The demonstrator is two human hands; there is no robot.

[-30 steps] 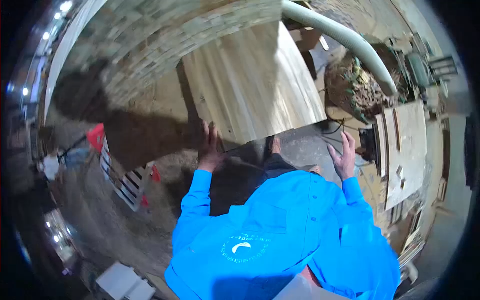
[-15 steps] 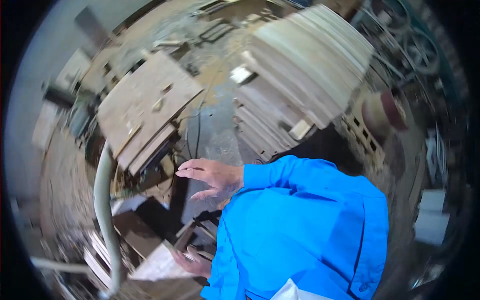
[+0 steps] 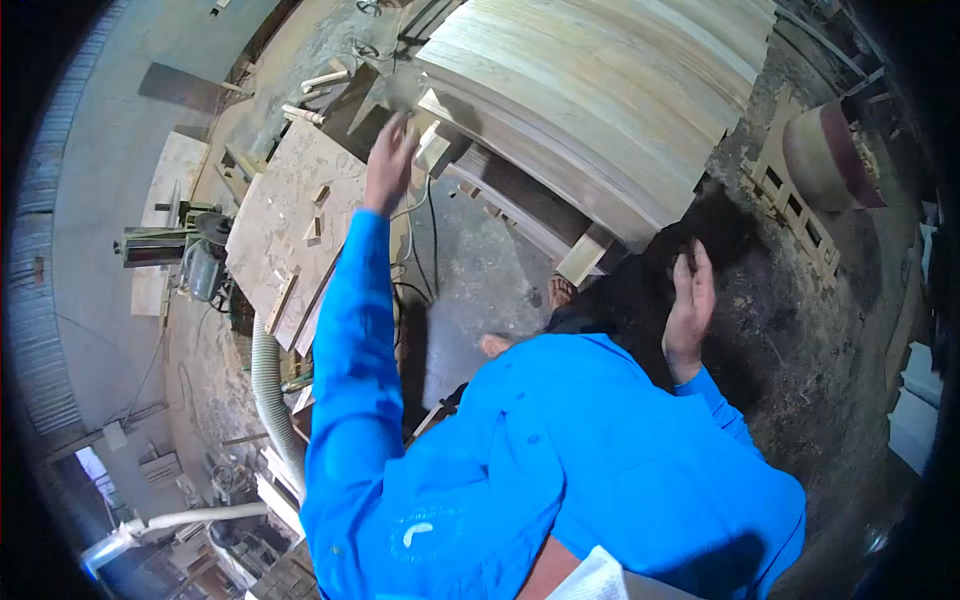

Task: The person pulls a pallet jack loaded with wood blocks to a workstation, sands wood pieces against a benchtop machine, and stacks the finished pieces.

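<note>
My left hand reaches forward at the end of the outstretched blue sleeve, beside the wooden panel table and near the end of a small wood block. Its fingers look curled together. A blurred grey patch shows just beyond them, and I cannot make out what it is. My right hand hangs at the right over dark floor, fingers stretched out, holding nothing. In front of me lies a large stack of pale boards. A second wood block sticks out under its near edge.
Small wood offcuts lie on the panel table. A grey flexible hose runs down beside it, near a motor. Cables cross the floor. A round drum and a slotted wooden piece are at the right.
The view has turned, bringing the board stack closer. My left hand has reached up and forward from low near the boards. My right hand has swung out to the right.
</note>
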